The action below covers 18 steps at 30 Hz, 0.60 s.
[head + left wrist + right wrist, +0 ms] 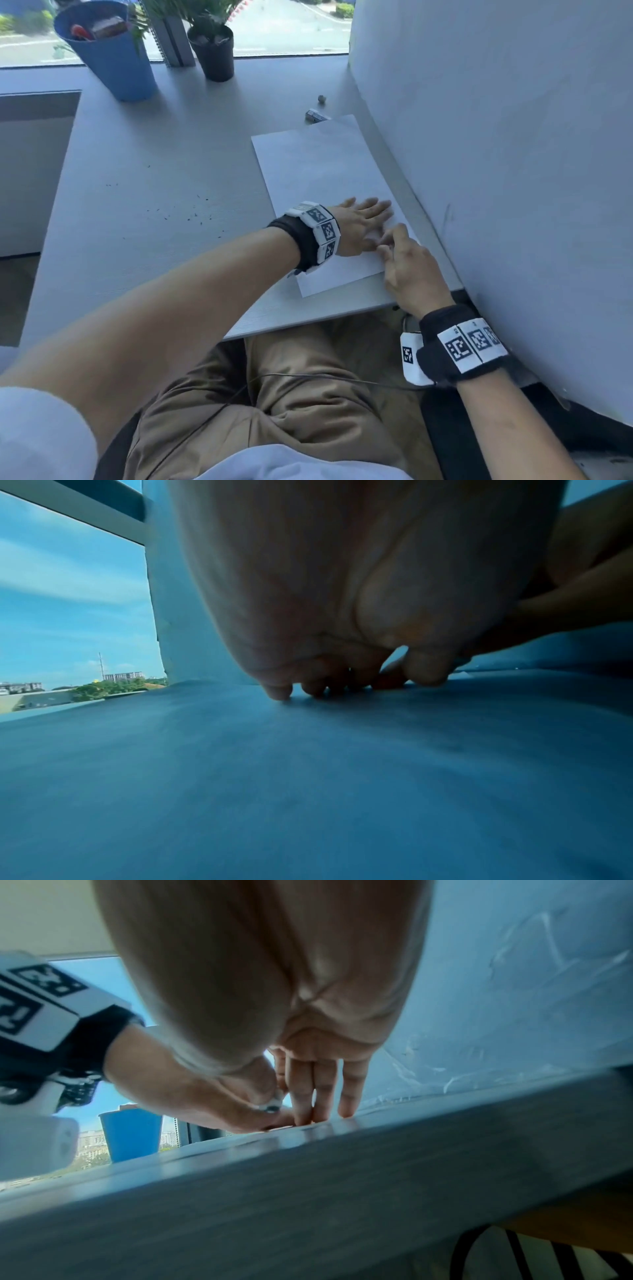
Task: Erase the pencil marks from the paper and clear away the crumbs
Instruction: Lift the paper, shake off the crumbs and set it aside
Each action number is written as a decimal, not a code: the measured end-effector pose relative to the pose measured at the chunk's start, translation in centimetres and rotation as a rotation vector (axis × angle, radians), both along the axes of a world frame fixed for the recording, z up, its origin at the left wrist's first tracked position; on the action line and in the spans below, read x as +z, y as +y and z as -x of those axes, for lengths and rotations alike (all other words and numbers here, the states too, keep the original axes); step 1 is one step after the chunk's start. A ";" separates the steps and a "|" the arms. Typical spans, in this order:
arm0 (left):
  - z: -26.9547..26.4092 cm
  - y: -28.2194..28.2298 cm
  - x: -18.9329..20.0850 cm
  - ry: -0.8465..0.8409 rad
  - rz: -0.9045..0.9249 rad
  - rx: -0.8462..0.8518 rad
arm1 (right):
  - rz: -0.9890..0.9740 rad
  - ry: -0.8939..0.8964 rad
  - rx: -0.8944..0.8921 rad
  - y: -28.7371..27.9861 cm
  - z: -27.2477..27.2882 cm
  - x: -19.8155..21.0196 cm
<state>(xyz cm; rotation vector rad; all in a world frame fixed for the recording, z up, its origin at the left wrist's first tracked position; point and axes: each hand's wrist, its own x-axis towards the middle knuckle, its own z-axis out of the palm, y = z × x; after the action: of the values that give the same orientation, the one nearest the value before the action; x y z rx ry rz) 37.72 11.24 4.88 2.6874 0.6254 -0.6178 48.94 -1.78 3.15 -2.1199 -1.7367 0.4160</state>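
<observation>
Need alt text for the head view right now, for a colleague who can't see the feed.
Both hands rest on a white sheet of paper on a grey desk: the left hand lies flat, the right hand touches the sheet beside it. Dark crumbs dot the desk to the left; an eraser, a blue bucket and a potted plant sit beyond.

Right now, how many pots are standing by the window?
2: a blue pot at the desk's far left holding odds and ends, and a black plant pot to its right. More could sit outside the picture.
</observation>
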 end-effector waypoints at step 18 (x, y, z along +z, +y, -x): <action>1.4 -0.3 -1.0 -0.049 0.014 0.230 | -0.112 0.029 -0.010 -0.2 -0.2 -1.0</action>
<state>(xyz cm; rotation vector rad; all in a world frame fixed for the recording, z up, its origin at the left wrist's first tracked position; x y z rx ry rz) 36.28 10.98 3.93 2.5588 0.8962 -0.4915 49.11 -1.93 2.16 -2.0336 -1.6927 0.3370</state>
